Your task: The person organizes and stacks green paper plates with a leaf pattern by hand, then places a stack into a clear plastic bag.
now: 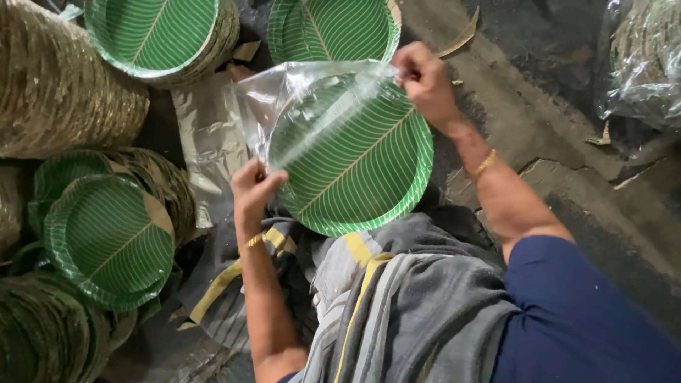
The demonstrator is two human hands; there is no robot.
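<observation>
Left hand (pixel 254 186) and right hand (pixel 423 76) pinching the clear bag (pixel 284 99) over the green plates (pixel 358 159). Could tear if tugged hard. Might slip and spill onto the floor (pixel 567 142).

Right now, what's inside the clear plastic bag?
The clear plastic bag, held by left hand and right hand, partly covers green leaf-patterned plates. How many are stacked is hidden.

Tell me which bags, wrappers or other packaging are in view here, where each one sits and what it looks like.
Clear plastic bag: centre, half over the green plate stack, held by the left hand and right hand; thin, glossy.
Loose plastic sheet: on the floor left of the bag; crumpled, silvery-clear.
Bagged bundle: top right corner; clear wrinkled plastic, contents unclear.
No labels, signs or screens visible.
</observation>
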